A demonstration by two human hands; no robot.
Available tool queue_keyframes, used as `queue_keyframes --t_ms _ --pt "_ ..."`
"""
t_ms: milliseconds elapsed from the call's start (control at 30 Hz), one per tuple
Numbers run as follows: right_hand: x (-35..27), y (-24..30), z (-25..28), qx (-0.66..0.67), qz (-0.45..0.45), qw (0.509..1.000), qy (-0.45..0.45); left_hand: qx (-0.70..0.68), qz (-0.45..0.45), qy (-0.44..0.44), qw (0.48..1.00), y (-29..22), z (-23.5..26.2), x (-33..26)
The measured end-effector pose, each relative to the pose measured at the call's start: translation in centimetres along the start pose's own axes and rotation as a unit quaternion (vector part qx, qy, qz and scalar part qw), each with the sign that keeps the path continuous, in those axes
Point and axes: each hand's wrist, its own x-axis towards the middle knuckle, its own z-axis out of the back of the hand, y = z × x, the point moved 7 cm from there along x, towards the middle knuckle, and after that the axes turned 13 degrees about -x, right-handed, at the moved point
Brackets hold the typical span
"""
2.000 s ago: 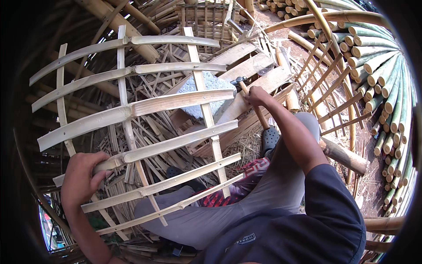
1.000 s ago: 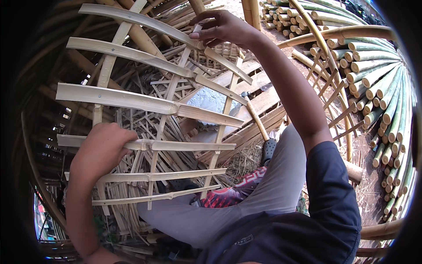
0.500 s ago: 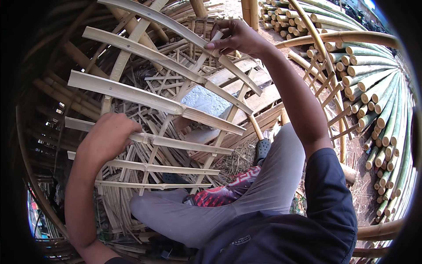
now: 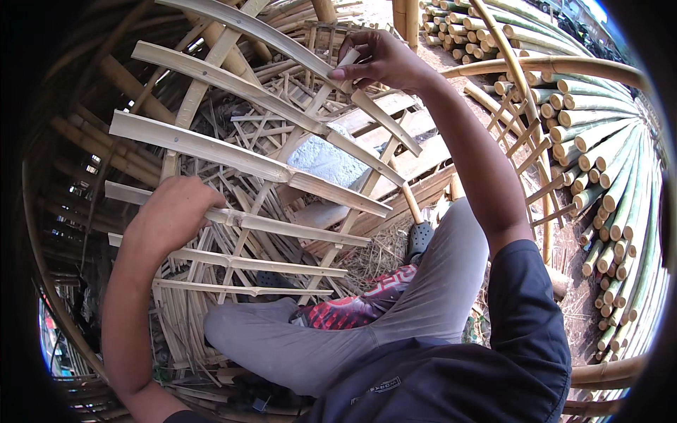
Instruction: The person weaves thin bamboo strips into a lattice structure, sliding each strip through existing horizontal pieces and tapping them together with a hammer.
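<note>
A bamboo lattice frame (image 4: 201, 148) of several split slats, nailed across thinner strips, is held up tilted before me. My left hand (image 4: 173, 215) is closed round one of its lower slats at the left, with the fingertips partly hidden behind it. At the upper right, my right hand (image 4: 381, 62) pinches the lattice where the end of a pale cross strip (image 4: 350, 62) meets the top slat (image 4: 264, 39). The slats fan out, wider apart toward the top left.
Beneath the lattice lie a pale stone block (image 4: 321, 161), wooden boards (image 4: 423, 151) and many loose bamboo strips (image 4: 187, 324). Stacked green bamboo poles (image 4: 620, 169) fill the right side. A curved bamboo rail (image 4: 557, 65) passes beyond my right arm. My bent legs (image 4: 303, 345) are below the frame.
The lower right part of the lattice has shifted slightly left and up. Both hands keep their grip in nearly the same places.
</note>
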Motion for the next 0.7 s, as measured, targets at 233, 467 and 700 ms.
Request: queue_keyframes --t_ms 233,467,700 --pt "-0.4 0.0 -0.6 -0.011 0.0 1.0 0.012 0.009 -0.026 -0.027 0.999 0.8 -0.9 0.7" --pt "-0.9 -0.5 -2.0 -0.043 -0.035 0.998 -0.01 0.099 -0.023 -0.035 0.994 2.6 -3.9 2.7" --pt "-0.6 -9.0 -4.5 -0.052 -0.112 0.992 -0.033 0.11 -0.125 -0.138 0.976 5.1 -9.1 7.0"
